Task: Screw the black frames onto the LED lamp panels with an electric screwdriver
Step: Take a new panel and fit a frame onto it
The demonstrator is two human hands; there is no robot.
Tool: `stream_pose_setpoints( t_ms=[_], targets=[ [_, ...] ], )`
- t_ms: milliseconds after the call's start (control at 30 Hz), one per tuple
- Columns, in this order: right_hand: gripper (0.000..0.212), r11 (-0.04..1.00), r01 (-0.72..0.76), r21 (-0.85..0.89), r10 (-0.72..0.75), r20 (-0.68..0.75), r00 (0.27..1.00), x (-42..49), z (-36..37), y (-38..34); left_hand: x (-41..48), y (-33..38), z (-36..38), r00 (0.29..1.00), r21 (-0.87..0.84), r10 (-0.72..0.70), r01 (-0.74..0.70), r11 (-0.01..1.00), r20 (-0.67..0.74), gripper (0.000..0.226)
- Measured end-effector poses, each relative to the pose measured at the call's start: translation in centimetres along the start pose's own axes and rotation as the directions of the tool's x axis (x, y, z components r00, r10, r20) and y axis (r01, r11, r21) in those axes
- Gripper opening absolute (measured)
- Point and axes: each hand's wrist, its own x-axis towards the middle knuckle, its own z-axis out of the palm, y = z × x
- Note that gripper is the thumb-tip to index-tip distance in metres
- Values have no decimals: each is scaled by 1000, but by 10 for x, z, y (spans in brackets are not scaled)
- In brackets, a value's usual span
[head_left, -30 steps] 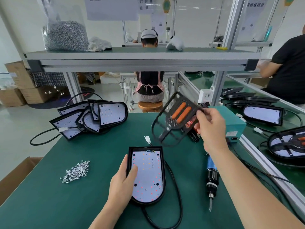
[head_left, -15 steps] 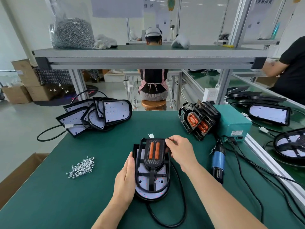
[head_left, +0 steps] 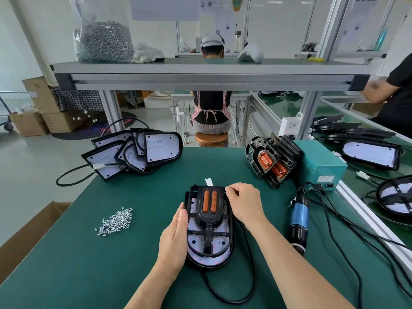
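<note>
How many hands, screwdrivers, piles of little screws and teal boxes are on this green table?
Hands: 2, left hand and right hand, which pinches the black frame
Electric screwdriver: 1
Pile of screws: 1
Teal box: 1
Total: 5

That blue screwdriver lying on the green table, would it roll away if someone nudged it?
Probably a little: the screwdriver has a round body lying sideways on the flat table. Its cable would likely tug it back. The thick, motor-like barrel suggests it is fairly heavy for its size.
</note>
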Motion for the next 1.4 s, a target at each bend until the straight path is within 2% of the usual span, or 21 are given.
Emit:
stream_pose_setpoints(
  t_ms=[67, 200, 267, 433, 533, 600, 667, 733, 800, 867, 967, 1033, 1167, 1233, 1300, 1400],
  targets=[
    [38, 998, 41, -39, -41, -14, 999, -7, 5, -3, -1, 1, 0, 1000, 4, 2, -2, 1000, 4, 55],
    [19, 966, 61, -252, -93, -115, 989, -26, 15, -4, -5, 5, 1, 1000, 53, 20, -20, 998, 11, 76],
    [35, 956, 46, -290, -77, -97, 992, -36, 19, 0, -4, 7, 1, 1000, 84, 21, -23, 996, 18, 79],
    [36, 991, -20, -131, 13, -51, 999, -37, 20, 6, -7, 9, -2, 998, 132, 28, -35, 991, 55, 63],
    [44, 998, -55, -39, 54, -42, 998, -44, 20, 7, -7, 9, -3, 995, 163, 60, -73, 984, 82, 49],
    [51, 996, -73, -53, 71, -32, 997, -51, 20, 9, -7, 9, -3, 993, 173, 81, -95, 980, 88, 52],
    [58, 995, -97, 18, 97, 41, 994, -60, 16, 10, -7, 9, -4, 992, 176, 87, -102, 979, 91, 57],
    [59, 992, -99, 84, 91, 94, 991, -69, 9, 10, -8, 10, -4, 991, 197, 95, -112, 974, 96, 59],
    [57, 992, -95, 82, 89, 76, 993, -80, 2, 14, -9, 12, -4, 992, 226, 96, -114, 967, 88, 60],
    [56, 995, -89, -36, 92, 59, 994, -93, -4, 20, -10, 13, -5, 992, 243, 91, -109, 964, 84, 60],
    [62, 937, -16, -349, 51, 91, 995, -108, -9, 29, -11, 16, -4, 991, 256, 91, -114, 960, 99, 59],
    [63, 925, -4, -381, 39, 83, 996, -107, -7, 31, -13, 19, -4, 990, 267, 91, -117, 957, 109, 58],
    [53, 983, -71, -171, 65, -41, 997, -94, 0, 27, -17, 24, -4, 989, 331, 77, -115, 937, 125, 59],
    [45, 990, -139, -20, 136, -91, 986, -88, 1, 25, -22, 25, -2, 988, 327, 60, -104, 939, 144, 60],
    [34, 968, -212, 133, 225, -91, 970, -86, 1, 24, -26, 22, 0, 989, 340, 62, -105, 935, 135, 62],
    [22, 954, -197, 224, 218, -70, 974, -88, 1, 21, -28, 16, 2, 989, 370, 77, -118, 921, 124, 54]
  ],
)
